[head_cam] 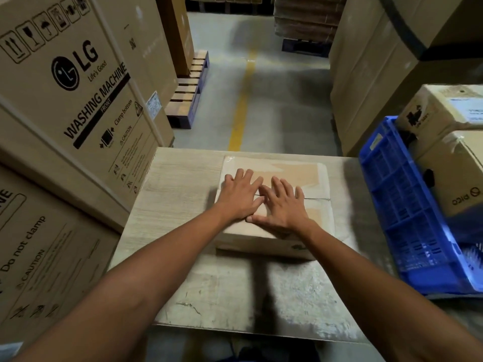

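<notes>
Two hands are pressing flat on the top of a small cardboard box (300,171).

The cardboard box is sitting on a pale surface (180,178), near the far edge. The left hand (239,194) is lying on the left part of the box top. The right hand (283,207) is lying just beside it, and the two hands are touching. All the fingers (247,176) are lying straight and spread out, gripping nothing, just pushing down on the flaps. To the left of the box, a big LG washing machine carton (78,87) is standing on another carton. To the right of the box, a blue plastic crate (407,212) is leaning, with more boxes (457,173) in it. Past the box, a yellow line (241,100) is running along the floor.
</notes>
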{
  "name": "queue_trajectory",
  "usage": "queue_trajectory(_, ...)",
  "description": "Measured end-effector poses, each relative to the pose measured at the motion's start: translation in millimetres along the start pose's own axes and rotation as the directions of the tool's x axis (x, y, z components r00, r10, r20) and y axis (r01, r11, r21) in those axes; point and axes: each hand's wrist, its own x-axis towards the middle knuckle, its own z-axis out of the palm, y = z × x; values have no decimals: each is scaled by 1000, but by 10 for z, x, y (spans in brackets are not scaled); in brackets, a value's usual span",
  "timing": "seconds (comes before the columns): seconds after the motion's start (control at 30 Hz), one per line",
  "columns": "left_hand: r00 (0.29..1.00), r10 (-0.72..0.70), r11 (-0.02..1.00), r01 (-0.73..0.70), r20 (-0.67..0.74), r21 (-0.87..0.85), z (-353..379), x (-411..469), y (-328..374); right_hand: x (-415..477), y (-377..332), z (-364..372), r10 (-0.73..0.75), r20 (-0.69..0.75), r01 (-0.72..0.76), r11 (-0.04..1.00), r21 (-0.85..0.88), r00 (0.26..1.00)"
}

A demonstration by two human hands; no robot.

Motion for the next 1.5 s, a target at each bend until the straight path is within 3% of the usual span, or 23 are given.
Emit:
queue_trajectory(0.17,999,16,998,-13,50,-58,-185,252,142,57,275,-172,-11,-20,12,999,52,1000)
queue_trajectory(0.3,989,117,978,-98,92,-185,50,120,320,-177,324,30,127,-36,-127,992,-23,991)
queue_trajectory(0.47,977,120,973,-81,176,-214,-18,151,317,-101,361,-147,119,114,-118,993,-14,986)
queue_trajectory(0.53,971,121,976,-79,205,-202,-102,184,313,-93,375,-214,111,112,-113,994,5,987)
queue_trajectory(0.73,984,175,949,-159,36,-271,22,-233,475,-493,181,62,175,-258,-169,984,47,950)
queue_trajectory(0.8,984,172,939,-153,38,-308,106,-370,494,-633,126,215,162,-316,-146,986,76,935)
queue_trajectory(1.0,984,145,960,-114,103,-255,-78,-308,542,-504,261,45,111,-121,-108,994,29,986)
queue_trajectory(1.07,988,153,962,-152,-12,-227,-103,-363,592,-580,249,28,145,-188,-140,989,40,971)
queue_trajectory(1.17,954,212,927,-265,-213,-264,12,-535,760,-824,168,107,294,-342,-282,956,85,893)
queue_trajectory(1.27,942,174,909,-266,-287,-322,172,-605,867,-937,175,291,293,-447,-267,956,121,845)
queue_trajectory(1.33,945,173,912,-260,-279,-318,137,-572,885,-921,230,313,255,-461,-233,967,104,850)
queue_trajectory(1.5,969,216,911,-245,-123,-333,-40,-290,860,-711,357,47,260,-326,-241,966,98,909)
